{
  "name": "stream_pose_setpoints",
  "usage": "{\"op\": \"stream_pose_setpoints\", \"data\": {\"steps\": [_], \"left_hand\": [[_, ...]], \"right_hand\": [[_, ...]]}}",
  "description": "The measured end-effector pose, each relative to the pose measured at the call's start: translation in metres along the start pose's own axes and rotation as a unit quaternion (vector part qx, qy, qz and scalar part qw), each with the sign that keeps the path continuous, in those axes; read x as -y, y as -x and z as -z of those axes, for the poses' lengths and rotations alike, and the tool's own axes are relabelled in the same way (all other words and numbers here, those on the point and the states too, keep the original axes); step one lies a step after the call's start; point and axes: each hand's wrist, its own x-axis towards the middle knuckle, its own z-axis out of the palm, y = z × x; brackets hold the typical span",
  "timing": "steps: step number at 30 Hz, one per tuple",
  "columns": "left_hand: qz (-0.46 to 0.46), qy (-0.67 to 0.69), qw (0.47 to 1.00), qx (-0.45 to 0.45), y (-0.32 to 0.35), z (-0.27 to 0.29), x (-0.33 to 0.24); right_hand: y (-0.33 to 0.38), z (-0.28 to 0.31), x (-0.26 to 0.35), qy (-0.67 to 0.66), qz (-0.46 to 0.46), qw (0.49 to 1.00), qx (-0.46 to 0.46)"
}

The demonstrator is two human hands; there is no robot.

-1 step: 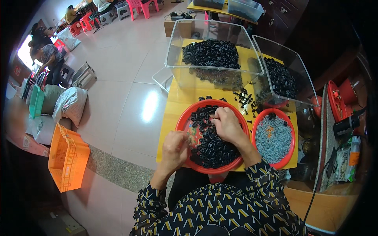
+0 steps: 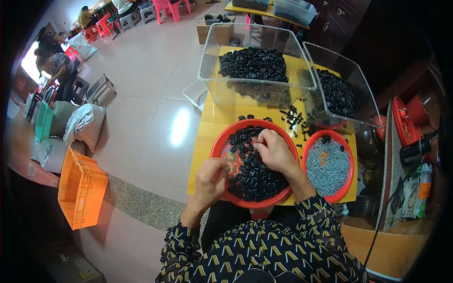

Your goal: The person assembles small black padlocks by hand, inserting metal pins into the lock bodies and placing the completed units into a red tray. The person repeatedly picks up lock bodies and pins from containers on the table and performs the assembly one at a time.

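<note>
Black oval parts (image 2: pixel 257 177) lie heaped in a round red tray (image 2: pixel 250 204), below and between both grips, their long axes pointing every way. The right hand (image 2: pixel 273 151), nearer the heap, reaches over it from the right, wrist angled inward, fingers bent. The left hand (image 2: pixel 210 174) hovers by the tray's left rim, fingers curled. Hidden fingertips mean one cannot tell how closed either grip is, or on what. Right of the right grip, silvery screw-like pieces (image 2: pixel 328 170) fill a smaller dish (image 2: pixel 350 180) on the yellow surface (image 2: pixel 203 134).
</note>
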Motion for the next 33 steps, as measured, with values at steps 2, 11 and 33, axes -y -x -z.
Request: {"op": "stream_pose_setpoints", "data": {"steps": [2, 11, 33], "left_hand": [[0.042, 0.074, 0.996, 0.021, 0.005, -0.003, -0.011], [-0.042, 0.112, 0.993, 0.017, 0.012, -0.03, -0.045], [0.355, 0.57, 0.74, 0.032, 0.035, -0.039, -0.042]], "right_hand": [[0.008, 0.015, 0.013, -0.171, -0.069, 0.979, 0.083], [0.067, 0.012, 0.034, -0.516, -0.214, 0.824, 0.096], [0.087, 0.014, 0.029, -0.568, -0.223, 0.784, 0.113]]}}
